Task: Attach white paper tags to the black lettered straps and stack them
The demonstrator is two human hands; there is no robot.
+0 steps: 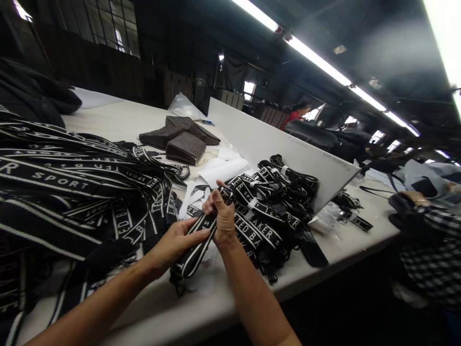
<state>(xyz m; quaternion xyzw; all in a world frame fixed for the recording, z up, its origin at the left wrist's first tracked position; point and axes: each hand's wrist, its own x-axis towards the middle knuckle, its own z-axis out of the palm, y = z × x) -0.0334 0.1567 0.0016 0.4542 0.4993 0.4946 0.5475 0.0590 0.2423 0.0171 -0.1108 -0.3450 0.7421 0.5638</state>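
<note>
Between my hands is a folded black webbing strap with white edge stripes and lettering, slanting over the table's front part. My left hand grips its middle, thumb laid along the top. Higher up, my right hand is closed around the strap's upper end. Loose straps of the same kind lie in a big tangled heap to the left. Folded, banded straps are piled just right of my right hand. White paper strips lie behind my hands, partly covered by them.
Dark brown quilted pouches and a clear plastic bag sit farther back on the white table. A low white divider runs behind the pile. A dark phone-like slab lies near the front edge. At right is a person in a checkered sleeve.
</note>
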